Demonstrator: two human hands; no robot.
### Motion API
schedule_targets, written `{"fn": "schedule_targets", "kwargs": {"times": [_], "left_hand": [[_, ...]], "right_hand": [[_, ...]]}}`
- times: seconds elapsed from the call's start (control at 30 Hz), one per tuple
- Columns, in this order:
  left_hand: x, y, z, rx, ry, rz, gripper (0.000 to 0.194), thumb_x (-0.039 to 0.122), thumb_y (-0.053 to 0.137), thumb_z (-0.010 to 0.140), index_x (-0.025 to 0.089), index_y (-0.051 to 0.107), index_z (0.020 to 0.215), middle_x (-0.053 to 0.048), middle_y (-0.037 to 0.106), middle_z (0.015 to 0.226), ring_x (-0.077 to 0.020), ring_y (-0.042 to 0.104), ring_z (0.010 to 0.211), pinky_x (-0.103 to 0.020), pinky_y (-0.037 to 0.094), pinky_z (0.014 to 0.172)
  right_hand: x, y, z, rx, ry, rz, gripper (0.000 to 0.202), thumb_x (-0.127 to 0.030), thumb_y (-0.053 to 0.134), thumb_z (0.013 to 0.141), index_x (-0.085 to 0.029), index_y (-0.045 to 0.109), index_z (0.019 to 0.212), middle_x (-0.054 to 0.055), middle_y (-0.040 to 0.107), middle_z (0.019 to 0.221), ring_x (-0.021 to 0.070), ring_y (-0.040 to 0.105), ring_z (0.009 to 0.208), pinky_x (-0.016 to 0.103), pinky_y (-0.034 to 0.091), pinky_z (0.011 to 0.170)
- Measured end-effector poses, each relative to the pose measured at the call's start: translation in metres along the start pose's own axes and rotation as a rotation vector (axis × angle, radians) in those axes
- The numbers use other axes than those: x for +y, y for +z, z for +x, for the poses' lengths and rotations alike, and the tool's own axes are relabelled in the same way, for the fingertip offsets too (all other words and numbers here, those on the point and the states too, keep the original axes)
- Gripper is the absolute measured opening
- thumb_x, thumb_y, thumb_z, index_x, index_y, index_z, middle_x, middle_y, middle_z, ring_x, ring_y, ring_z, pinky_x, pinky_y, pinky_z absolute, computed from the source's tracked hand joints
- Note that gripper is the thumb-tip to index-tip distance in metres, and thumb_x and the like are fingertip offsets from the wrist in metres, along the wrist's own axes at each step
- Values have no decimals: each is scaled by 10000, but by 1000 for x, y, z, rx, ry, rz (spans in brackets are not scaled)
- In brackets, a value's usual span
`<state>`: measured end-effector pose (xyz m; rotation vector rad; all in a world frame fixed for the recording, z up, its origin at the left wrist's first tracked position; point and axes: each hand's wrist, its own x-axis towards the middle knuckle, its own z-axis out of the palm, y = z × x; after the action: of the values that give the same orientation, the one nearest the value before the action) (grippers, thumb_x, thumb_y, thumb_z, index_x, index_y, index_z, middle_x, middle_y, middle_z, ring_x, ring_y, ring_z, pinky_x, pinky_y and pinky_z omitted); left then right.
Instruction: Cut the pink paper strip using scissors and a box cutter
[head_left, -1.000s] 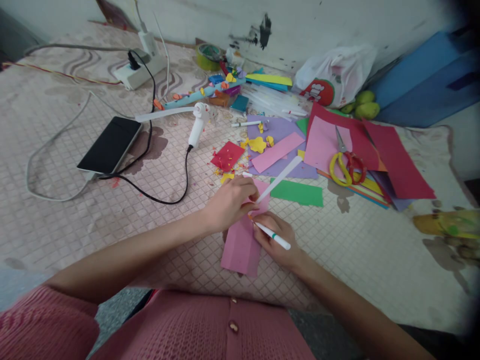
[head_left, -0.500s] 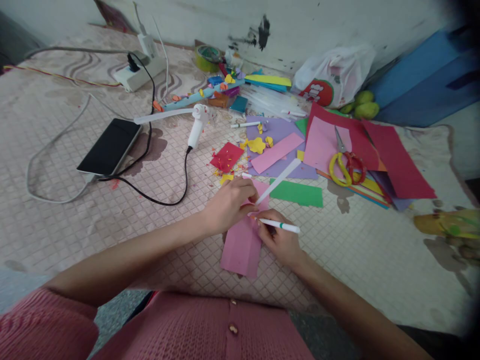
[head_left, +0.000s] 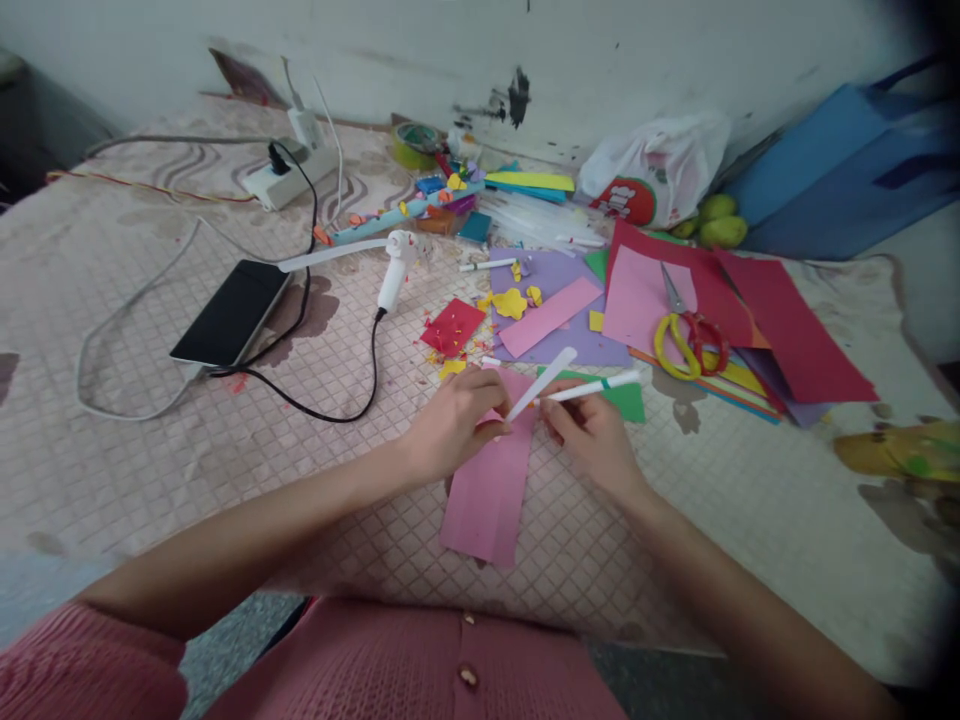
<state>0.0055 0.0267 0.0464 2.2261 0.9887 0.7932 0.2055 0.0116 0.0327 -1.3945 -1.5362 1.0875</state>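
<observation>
A pink paper strip [head_left: 487, 500] lies lengthwise on the table in front of me. My left hand [head_left: 461, 420] rests over its upper part, thumb and fingers pinching the lower end of a white glue stick [head_left: 546, 380]. That stick slants up to the right. Between the fingers of my right hand [head_left: 596, 435] is a white felt-tip pen [head_left: 592, 390] with a green band. Its orange-looking tip points left, close to the stick's lower part; whether they touch I cannot tell. Under the pen lies a green paper strip [head_left: 630, 402], partly covered.
Scissors [head_left: 686, 335] lie on coloured paper sheets [head_left: 802, 330] at right. A glue gun [head_left: 395, 275], its cord, a phone [head_left: 232, 313] and a power strip [head_left: 289, 180] occupy the left. Behind are yellow paper flowers [head_left: 510, 303], a plastic bag [head_left: 660, 165] and a blue bag [head_left: 825, 180].
My right hand has moved up and to the right with the pen, away from the pink strip's middle. The glue stick in my left hand has tilted slightly and shifted left at its top.
</observation>
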Motion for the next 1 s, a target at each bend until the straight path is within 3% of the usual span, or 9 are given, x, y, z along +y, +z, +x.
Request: {"fn": "schedule_targets", "kwargs": {"times": [0.2, 0.4, 0.6, 1.0], "left_hand": [[6, -1, -3, 41, 17, 36, 38, 162, 673, 805, 161, 635, 810, -84, 566, 1113, -237, 519, 1064, -422, 442, 907], [10, 0, -5, 81, 12, 120, 62, 129, 687, 780, 177, 660, 807, -90, 381, 1436, -307, 340, 1317, -527, 334, 1058], [12, 2, -5, 64, -22, 184, 50, 149, 691, 779, 160, 652, 808, -97, 220, 1541, -349, 142, 1416, -598, 233, 1109], [11, 5, -8, 94, -2, 216, 21, 154, 668, 800, 172, 659, 796, -70, 278, 1524, -347, 96, 1431, -628, 206, 1115]], "right_hand": [[-8, -4, 43, -358, 1, 33, 222, -372, 576, 845, -155, 585, 892, -28, 543, 624, 82, 486, 478, 213, 399, 438], [-7, 6, 59, -572, -64, 7, 177, -328, 553, 852, -163, 550, 789, -44, 528, 592, 63, 436, 444, 192, 338, 408], [-5, 12, 66, -757, -122, 3, 127, -259, 541, 834, -167, 542, 747, -45, 542, 587, 70, 447, 461, 191, 337, 430], [-2, 14, 70, -868, -259, -73, 186, -285, 503, 871, -162, 546, 738, -43, 520, 627, 69, 410, 518, 201, 316, 475]]}}
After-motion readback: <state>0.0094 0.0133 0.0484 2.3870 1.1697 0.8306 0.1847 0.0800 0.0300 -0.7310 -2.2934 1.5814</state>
